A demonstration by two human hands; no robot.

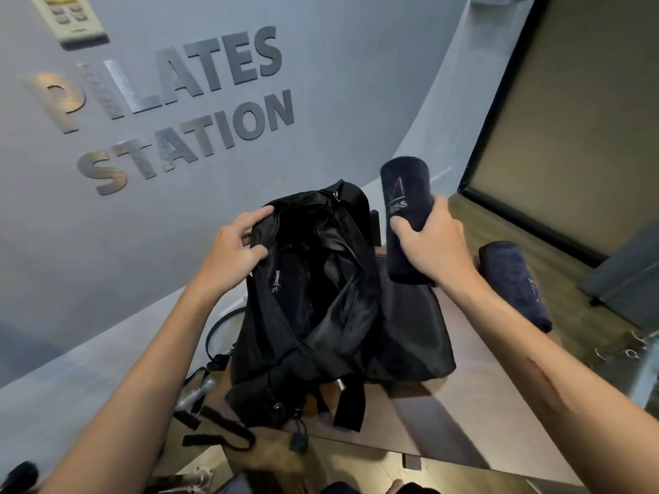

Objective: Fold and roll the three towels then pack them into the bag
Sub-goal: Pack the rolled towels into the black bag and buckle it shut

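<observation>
A black bag point(331, 315) lies on the wooden table point(474, 397) with its mouth open toward me. My left hand point(233, 249) grips the bag's left rim and holds the opening apart. My right hand point(433, 242) holds a rolled dark navy towel point(404, 188) upright, just right of the bag's opening and above the table. A second rolled navy towel point(515, 285) lies on the table farther right. Inside the bag a dark towel with pale stitching point(281, 283) shows dimly.
A grey wall with raised letters point(167, 112) rises right behind the table. A dark framed panel point(570, 119) stands at the right. Black straps and buckles point(210, 422) trail off the bag at the lower left. Metal hooks point(631, 347) lie near the right edge.
</observation>
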